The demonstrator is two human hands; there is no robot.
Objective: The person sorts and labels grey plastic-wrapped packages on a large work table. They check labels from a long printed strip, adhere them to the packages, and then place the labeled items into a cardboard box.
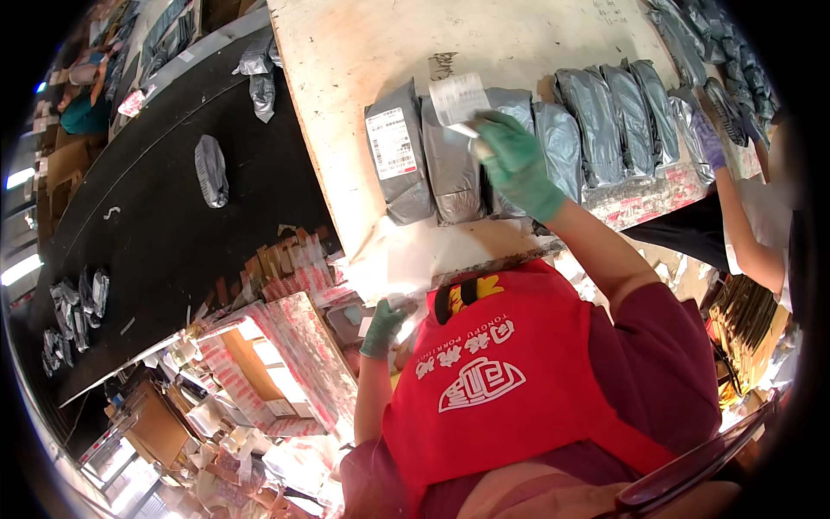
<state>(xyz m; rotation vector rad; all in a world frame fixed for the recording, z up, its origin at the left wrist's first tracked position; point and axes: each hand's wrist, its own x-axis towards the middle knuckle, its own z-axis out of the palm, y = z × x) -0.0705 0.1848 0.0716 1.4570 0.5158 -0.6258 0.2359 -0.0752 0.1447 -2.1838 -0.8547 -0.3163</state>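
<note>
My right hand (515, 162), in a green glove, holds a white printed label (459, 98) by its lower right edge, above a row of grey plastic mailing bags. Below the label lies a grey bag (452, 172) with no label showing. To its left, another grey bag (415, 194) bears a white label (391, 143). More filled grey bags (589, 126) lie side by side to the right. My left hand (384, 329), also green-gloved, is low by the table's near edge, its fingers curled at a pale sheet (402, 266) blurred by glare.
The bags lie on a worn wooden table (356, 39). A black conveyor surface (155, 214) at left carries several grey parcels (212, 171). A taped carton (301, 363) stands below. At right, a co-worker's purple-gloved hand (708, 139) touches a silvery bag; another person (87, 110) is far left.
</note>
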